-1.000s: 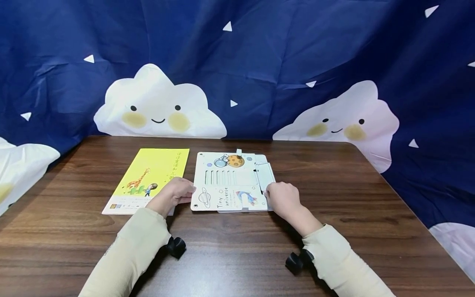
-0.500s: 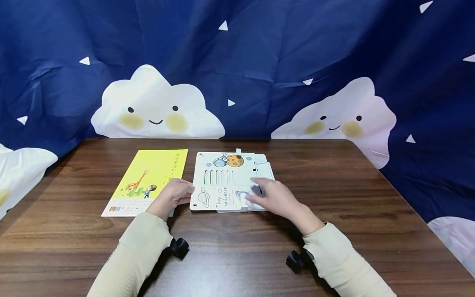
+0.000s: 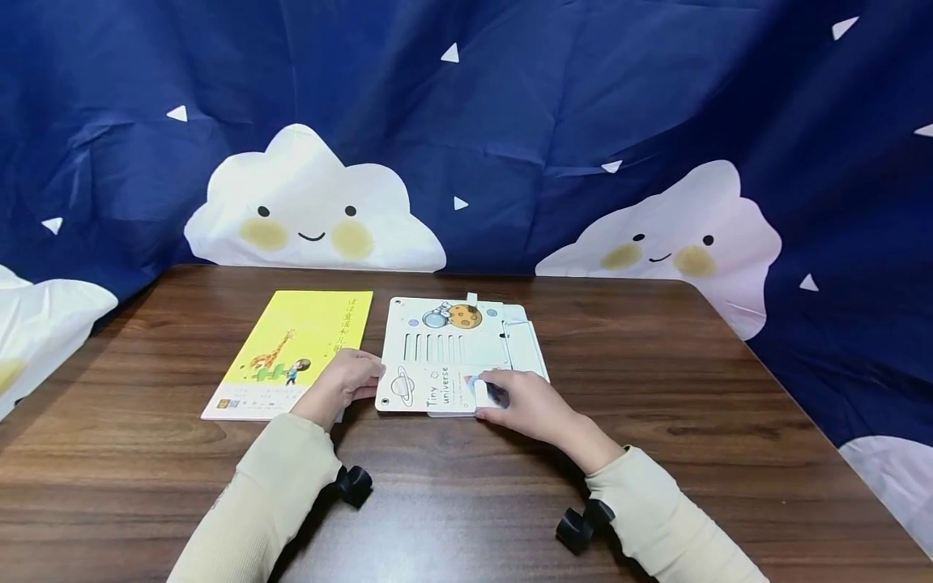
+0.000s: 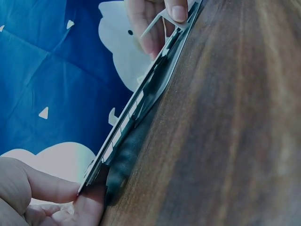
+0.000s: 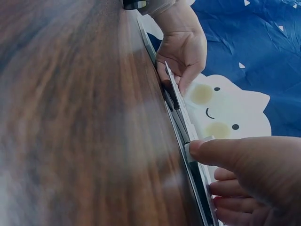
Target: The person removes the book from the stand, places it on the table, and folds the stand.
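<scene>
A flat white book stand, printed with planets and "Tiny universe", lies folded on the table. My left hand pinches its left edge; in the left wrist view the thumb is on top and the fingers are underneath, with that edge tipped up off the wood. At the near edge, my right hand pinches a small white page clip between thumb and fingers. The clip sticks up from the board in the left wrist view. The right fingers cover part of the rainbow print.
To the left lies a yellow booklet with a giraffe, partly under the left hand. Another clip juts from the stand's far edge. A narrow plate shows on its right side. Behind the brown table hangs a blue cloud curtain.
My right hand has left the stand's right edge, moved left across the board and taken hold of the near clip, which now stands raised. The left hand keeps its grip.
</scene>
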`<control>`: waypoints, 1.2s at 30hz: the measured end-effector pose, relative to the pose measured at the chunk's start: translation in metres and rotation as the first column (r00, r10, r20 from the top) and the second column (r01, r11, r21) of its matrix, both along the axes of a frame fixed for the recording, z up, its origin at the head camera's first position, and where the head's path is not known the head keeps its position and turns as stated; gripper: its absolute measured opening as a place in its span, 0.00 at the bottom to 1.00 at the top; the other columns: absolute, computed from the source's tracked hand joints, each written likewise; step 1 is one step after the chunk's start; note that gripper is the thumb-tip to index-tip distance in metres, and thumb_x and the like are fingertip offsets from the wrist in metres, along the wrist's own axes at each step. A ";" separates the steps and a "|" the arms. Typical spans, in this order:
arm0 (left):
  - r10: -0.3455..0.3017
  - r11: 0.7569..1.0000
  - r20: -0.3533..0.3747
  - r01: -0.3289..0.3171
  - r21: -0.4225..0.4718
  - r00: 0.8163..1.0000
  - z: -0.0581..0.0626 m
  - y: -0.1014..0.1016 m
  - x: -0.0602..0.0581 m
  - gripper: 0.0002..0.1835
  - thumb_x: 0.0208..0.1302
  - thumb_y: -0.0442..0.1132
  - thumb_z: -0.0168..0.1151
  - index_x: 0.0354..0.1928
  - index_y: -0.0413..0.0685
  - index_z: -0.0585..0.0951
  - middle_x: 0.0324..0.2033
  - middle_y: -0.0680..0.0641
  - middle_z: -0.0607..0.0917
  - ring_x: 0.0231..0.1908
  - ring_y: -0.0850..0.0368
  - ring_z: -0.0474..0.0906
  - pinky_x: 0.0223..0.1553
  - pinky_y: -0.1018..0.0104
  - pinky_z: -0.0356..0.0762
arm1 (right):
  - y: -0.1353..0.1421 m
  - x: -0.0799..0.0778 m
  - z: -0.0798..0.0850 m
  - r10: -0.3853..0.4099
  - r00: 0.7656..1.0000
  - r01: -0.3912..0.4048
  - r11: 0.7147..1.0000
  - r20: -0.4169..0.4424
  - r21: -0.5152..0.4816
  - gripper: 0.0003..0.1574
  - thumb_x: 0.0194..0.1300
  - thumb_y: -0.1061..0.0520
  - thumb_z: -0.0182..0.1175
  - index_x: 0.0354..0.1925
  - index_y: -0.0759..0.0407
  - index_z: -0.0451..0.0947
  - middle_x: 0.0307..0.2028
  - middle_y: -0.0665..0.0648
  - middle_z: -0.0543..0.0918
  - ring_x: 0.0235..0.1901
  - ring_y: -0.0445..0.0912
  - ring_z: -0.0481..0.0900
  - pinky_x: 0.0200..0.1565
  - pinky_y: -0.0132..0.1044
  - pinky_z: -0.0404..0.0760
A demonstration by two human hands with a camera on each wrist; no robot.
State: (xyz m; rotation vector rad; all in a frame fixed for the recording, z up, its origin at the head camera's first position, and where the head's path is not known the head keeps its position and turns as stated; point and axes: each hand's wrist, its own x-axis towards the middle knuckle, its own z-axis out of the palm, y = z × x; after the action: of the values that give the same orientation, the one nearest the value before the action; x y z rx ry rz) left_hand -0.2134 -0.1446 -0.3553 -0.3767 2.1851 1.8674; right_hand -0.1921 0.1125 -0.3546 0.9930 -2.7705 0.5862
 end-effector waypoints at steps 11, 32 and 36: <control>0.007 1.000 -0.014 -0.007 0.010 1.000 -0.001 0.005 0.001 0.12 0.52 0.23 0.46 0.40 0.23 0.71 0.22 0.44 0.79 0.25 0.57 0.76 0.35 0.60 0.75 | 0.002 -0.022 0.027 0.071 0.985 -0.081 0.995 0.160 0.055 0.33 0.50 0.44 0.60 0.48 0.65 0.71 0.39 0.58 0.78 0.39 0.46 0.74 0.42 0.38 0.71; -0.002 1.000 -0.027 0.002 0.020 1.000 -0.004 0.014 -0.002 0.12 0.53 0.24 0.48 0.40 0.24 0.71 0.22 0.45 0.78 0.24 0.57 0.76 0.33 0.61 0.75 | -0.017 -0.147 0.002 -0.215 0.896 0.208 0.976 0.389 0.060 0.50 0.54 0.37 0.53 0.63 0.64 0.48 0.61 0.61 0.55 0.60 0.50 0.51 0.58 0.39 0.52; 0.005 1.000 -0.026 -0.004 0.027 1.000 -0.004 0.014 -0.002 0.12 0.53 0.24 0.48 0.40 0.24 0.71 0.21 0.45 0.78 0.24 0.58 0.75 0.33 0.61 0.75 | -0.021 -0.132 0.014 -0.223 0.901 0.209 0.975 0.372 0.080 0.43 0.58 0.44 0.51 0.62 0.66 0.50 0.61 0.61 0.55 0.60 0.51 0.51 0.58 0.40 0.51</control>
State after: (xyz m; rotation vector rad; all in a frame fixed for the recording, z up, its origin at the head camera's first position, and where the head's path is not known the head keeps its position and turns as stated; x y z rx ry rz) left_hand -0.2152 -0.1302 -0.3590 -0.3544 2.1758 1.9126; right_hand -0.3246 0.0911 -0.3401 0.6134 -3.1818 0.7634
